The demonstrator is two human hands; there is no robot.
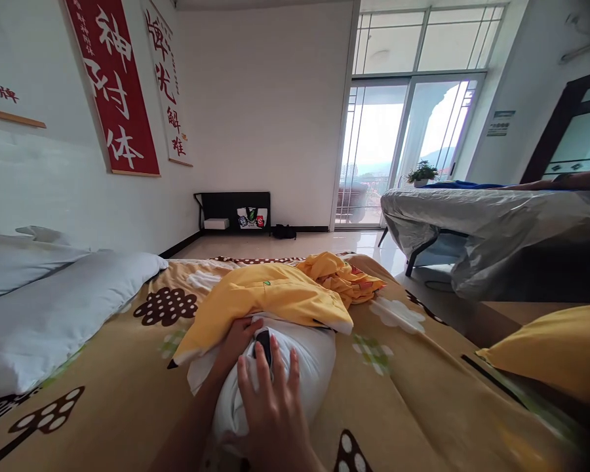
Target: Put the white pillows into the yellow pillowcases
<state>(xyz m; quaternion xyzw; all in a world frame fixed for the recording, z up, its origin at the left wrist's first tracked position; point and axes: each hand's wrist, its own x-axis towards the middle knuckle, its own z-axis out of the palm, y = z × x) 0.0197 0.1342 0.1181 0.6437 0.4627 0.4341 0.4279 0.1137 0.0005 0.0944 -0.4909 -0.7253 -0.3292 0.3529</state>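
Observation:
A white pillow [314, 367] lies in front of me on the bed, its far end covered by a yellow pillowcase [265, 288]. My left hand [238, 341] is at the edge of the pillowcase on the pillow's left side, closed on the cloth; part of its fingers is hidden. Flat on top of the white pillow rests my right hand [275, 406], fingers spread. Beneath its fingertips a small dark patch [263, 344] shows in a fold of the white cover. Beyond the pillowcase sits a crumpled yellow cloth [337, 275] with red marks.
A patterned brown sheet [388, 406] covers the bed. White pillows [78, 308] lie at the left, and a yellow cushion [555, 354] at the right edge. A plastic-covered table [496, 210] stands at the right, with another person's arm [565, 181] on it.

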